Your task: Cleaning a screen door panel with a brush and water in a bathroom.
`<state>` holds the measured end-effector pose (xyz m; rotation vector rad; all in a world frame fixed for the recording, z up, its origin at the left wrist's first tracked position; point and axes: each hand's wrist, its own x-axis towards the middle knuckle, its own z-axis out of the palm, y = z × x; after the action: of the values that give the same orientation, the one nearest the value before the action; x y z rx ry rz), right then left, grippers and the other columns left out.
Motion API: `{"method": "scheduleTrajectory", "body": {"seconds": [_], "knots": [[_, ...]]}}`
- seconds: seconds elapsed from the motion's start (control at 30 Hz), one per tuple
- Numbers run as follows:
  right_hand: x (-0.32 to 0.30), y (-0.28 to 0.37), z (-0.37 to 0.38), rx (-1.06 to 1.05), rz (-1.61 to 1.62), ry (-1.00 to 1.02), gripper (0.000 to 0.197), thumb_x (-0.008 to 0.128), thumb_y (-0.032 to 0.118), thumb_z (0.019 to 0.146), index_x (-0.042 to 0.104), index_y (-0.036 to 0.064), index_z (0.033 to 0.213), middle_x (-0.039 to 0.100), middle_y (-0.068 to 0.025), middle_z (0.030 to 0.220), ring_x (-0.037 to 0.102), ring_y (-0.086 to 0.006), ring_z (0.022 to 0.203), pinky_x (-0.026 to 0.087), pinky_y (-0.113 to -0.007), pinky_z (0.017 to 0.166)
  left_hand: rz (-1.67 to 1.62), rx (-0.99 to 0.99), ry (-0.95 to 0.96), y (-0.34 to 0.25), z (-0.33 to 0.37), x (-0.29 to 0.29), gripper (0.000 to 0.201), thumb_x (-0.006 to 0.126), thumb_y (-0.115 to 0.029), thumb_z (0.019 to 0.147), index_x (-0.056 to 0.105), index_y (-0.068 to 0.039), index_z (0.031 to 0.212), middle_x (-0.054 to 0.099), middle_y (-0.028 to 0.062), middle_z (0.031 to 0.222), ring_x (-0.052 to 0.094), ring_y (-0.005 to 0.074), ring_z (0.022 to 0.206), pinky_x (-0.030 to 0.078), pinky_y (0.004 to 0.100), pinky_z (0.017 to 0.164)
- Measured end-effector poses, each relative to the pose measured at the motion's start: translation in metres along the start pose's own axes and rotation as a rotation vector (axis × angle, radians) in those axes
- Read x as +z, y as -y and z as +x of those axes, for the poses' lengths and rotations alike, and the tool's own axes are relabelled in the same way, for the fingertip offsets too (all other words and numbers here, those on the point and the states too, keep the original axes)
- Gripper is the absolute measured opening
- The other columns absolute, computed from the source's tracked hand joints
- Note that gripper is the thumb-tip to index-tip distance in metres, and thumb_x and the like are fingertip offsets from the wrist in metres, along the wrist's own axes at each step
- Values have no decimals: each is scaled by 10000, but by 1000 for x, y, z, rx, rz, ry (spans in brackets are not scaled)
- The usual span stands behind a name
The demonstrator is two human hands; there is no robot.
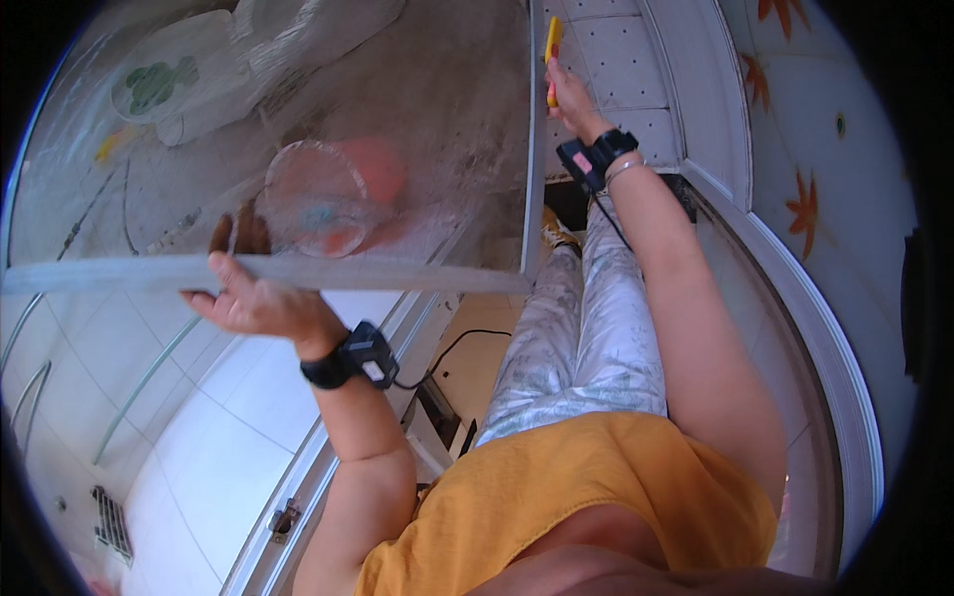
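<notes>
A large see-through panel (pixel 437 129) with a pale metal frame (pixel 397 275) fills the upper left, its surface streaked and cloudy. My left hand (pixel 248 298) grips the frame's near edge, thumb on this side and the other fingers showing through the panel behind it. Past the panel's right edge, my right hand (pixel 574 99) is closed around a slim yellow and pinkish-red tool (pixel 553 62). That tool stands nearly upright beside the frame, and I cannot make out its kind.
Through the panel show a clear round basin (pixel 316 199), a reddish object (pixel 383 164) and pale bathroom fixtures. A metal door track (pixel 308 472) runs at lower left, a curved track (pixel 845 397) at right. A floor drain (pixel 111 521) lies far left. Black cables hang from both wristbands.
</notes>
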<state>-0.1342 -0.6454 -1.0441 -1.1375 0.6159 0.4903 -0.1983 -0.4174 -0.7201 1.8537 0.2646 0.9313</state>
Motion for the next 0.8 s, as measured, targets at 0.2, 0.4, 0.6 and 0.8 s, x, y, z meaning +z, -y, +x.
{"method": "scheduleTrajectory", "body": {"seconds": [0.2,0.4,0.6,0.8], "knots": [[-27,9,32,-411,-1338,-144,456,368,439,891,540,63,1084,607,-220,909,574,-394,860,437,-457,770,69,69,11,54,-11,19,429,482,-62,874,296,64,1239,536,148,992,570,199,822,512,325,708],[-30,5,21,-195,-1246,-191,477,387,466,876,539,25,981,617,-209,875,589,-379,838,465,-470,693,-19,-166,101,70,-29,18,351,493,-97,880,338,69,1147,540,174,990,595,240,857,529,348,737],[52,-12,-76,-331,-975,134,421,398,435,883,497,31,943,606,-224,776,599,-384,737,468,-468,618,5,-275,-14,87,-36,3,274,503,-105,875,365,51,1055,536,199,969,600,247,831,541,367,734],[21,-7,-42,-302,-1207,-50,379,398,401,890,457,30,938,614,-194,718,613,-357,674,482,-449,547,212,-165,10,101,-42,12,282,506,-89,861,363,62,1051,535,175,919,589,220,770,535,337,709]]}}
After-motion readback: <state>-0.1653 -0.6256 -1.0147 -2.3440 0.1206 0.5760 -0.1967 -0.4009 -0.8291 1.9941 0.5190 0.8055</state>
